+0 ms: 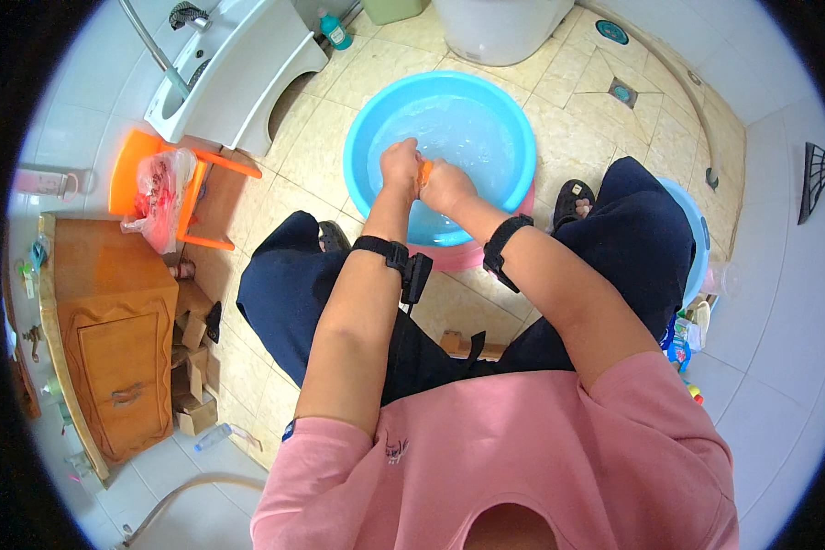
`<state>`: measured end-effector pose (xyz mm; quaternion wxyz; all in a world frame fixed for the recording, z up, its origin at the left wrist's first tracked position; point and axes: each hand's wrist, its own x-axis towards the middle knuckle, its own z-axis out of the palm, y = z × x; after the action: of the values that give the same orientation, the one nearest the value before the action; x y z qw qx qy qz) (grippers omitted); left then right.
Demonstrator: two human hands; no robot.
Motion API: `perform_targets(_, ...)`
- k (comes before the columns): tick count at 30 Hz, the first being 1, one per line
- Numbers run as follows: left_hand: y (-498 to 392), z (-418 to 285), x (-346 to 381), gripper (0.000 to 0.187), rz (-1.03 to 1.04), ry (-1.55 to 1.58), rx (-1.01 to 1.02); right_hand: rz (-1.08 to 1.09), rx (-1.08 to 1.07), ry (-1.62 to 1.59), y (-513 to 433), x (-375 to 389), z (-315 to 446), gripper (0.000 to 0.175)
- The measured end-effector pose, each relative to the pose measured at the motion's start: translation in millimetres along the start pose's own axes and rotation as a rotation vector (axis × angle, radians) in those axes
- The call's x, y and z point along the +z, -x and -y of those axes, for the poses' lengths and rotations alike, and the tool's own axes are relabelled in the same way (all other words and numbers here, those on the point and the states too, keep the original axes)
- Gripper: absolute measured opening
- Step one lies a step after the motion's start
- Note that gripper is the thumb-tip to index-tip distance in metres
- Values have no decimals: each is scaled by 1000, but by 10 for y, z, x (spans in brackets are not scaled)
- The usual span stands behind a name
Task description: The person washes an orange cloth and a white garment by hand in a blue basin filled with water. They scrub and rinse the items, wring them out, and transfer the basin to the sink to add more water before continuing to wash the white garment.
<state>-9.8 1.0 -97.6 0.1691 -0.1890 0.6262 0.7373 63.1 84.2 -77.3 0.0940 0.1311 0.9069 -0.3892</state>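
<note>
A round light-blue plastic basin filled with cloudy, sudsy water stands on the floor in front of me. Over its near half, my left hand and my right hand meet, fingers curled around a small orange item. Only a short strip of it shows between them, so I cannot tell whether it is cloth. Beneath the basin's near side a pink plastic rim sticks out. Black straps circle both my forearms, and a small black device sits on the left one.
To the left are an orange plastic stool bearing a plastic bag, a white washing trough and a wooden cabinet. A white tub stands beyond the basin. Another blue basin is beside my right knee. A hose runs along the right wall.
</note>
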Motion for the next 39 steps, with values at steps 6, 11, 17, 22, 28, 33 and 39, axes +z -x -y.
perform_targets(6,30,-232,-121,47,415,277,-164,254,-85,-178,-109,-234,5,36)
perform_targets(11,268,-451,-184,66,667,499,-169,976,447,-1068,-61,-451,44,34)
perform_targets(17,284,-471,-226,52,944,635,-89,1078,598,-1645,104,-455,167,31)
perform_targets(22,196,-529,-157,50,759,477,-156,930,506,-1402,69,-438,227,18)
perform_targets(28,286,-601,-24,54,444,296,-176,640,277,-1003,80,-315,219,13)
perform_targets(33,300,-524,20,50,269,209,-27,291,64,-651,34,-95,120,26)
perform_targets(39,415,-351,22,44,71,-43,127,100,-48,-222,34,129,-16,34)
